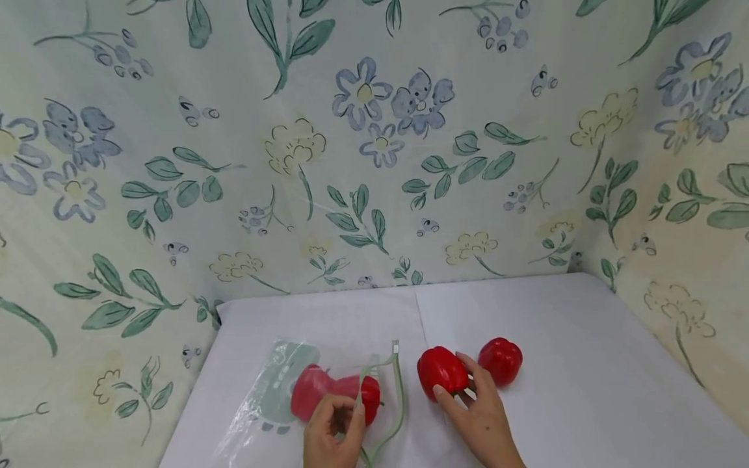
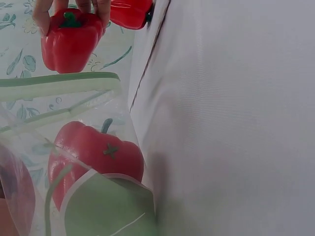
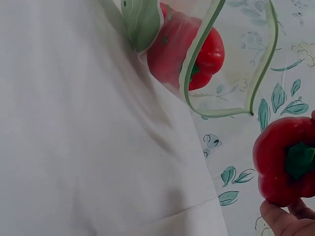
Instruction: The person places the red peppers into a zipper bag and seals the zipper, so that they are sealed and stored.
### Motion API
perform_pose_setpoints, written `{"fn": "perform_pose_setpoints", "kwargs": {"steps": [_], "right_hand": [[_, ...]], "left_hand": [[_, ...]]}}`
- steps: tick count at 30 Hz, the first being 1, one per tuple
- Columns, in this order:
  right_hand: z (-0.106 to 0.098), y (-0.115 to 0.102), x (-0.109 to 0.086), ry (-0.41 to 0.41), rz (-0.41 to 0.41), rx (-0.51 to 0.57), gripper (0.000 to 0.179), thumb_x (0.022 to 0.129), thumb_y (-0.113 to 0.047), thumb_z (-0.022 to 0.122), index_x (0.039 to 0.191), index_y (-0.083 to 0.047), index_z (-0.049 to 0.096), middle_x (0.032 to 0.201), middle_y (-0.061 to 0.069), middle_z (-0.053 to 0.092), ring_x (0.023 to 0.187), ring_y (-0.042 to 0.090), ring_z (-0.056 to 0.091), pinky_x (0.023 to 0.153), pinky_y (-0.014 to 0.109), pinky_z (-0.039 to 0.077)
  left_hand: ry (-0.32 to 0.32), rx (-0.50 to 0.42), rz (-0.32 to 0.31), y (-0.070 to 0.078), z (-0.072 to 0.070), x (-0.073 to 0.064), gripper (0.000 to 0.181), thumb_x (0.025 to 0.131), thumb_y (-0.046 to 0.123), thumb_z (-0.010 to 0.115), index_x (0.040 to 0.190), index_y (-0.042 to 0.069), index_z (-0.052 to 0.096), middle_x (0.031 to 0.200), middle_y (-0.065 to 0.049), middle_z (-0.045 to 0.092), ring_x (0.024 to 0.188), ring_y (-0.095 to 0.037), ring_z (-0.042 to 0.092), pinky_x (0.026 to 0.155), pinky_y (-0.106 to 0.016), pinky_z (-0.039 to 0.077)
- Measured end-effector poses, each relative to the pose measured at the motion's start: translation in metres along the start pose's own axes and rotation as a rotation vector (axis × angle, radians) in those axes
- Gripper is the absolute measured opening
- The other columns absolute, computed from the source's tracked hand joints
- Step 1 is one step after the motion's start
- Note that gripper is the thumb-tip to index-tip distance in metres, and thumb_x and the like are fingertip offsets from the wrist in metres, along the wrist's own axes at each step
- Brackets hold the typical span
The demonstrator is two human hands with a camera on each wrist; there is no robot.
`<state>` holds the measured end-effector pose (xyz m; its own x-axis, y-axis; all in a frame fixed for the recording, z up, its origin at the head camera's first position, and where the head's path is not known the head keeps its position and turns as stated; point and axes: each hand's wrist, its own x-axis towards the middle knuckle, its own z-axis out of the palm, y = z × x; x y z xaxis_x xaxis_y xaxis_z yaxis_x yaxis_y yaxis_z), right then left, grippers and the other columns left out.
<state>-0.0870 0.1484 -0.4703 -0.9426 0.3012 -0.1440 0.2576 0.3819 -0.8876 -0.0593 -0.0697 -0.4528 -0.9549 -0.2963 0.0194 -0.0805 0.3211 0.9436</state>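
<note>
A clear plastic bag (image 1: 275, 396) with a green rim (image 1: 400, 390) lies on the white table (image 1: 585, 390). Inside it are two red bell peppers (image 1: 310, 390) (image 1: 368, 393). My left hand (image 1: 345, 417) pinches the bag's rim at its mouth. Just right of the mouth, my right hand (image 1: 462, 390) grips a third red pepper (image 1: 440, 369), which rests on the table. A fourth red pepper (image 1: 500, 361) sits loose behind it. The left wrist view has the held pepper (image 2: 71, 39) above the rim (image 2: 59, 83). The right wrist view shows it (image 3: 283, 164) beside the open mouth (image 3: 261, 73).
Floral cloth walls (image 1: 374, 162) close in the table at the back and on both sides. The table's right half is bare white cloth, with a seam (image 1: 418, 312) running down the middle.
</note>
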Motion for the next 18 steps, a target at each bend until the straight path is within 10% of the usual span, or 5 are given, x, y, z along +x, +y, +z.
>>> {"fn": "perform_pose_setpoints", "kwargs": {"steps": [18], "right_hand": [[-0.0023, -0.0006, -0.0078, -0.063, 0.036, 0.093, 0.096, 0.065, -0.042, 0.095, 0.145, -0.017, 0.048, 0.142, 0.016, 0.055, 0.126, 0.037, 0.059, 0.089, 0.047, 0.06]], "left_hand": [[0.023, -0.01, -0.019, 0.0009, 0.003, -0.0009, 0.013, 0.089, 0.009, 0.076, 0.091, 0.014, 0.064, 0.083, 0.001, 0.061, 0.071, -0.012, 0.056, 0.064, -0.021, 0.051]]}}
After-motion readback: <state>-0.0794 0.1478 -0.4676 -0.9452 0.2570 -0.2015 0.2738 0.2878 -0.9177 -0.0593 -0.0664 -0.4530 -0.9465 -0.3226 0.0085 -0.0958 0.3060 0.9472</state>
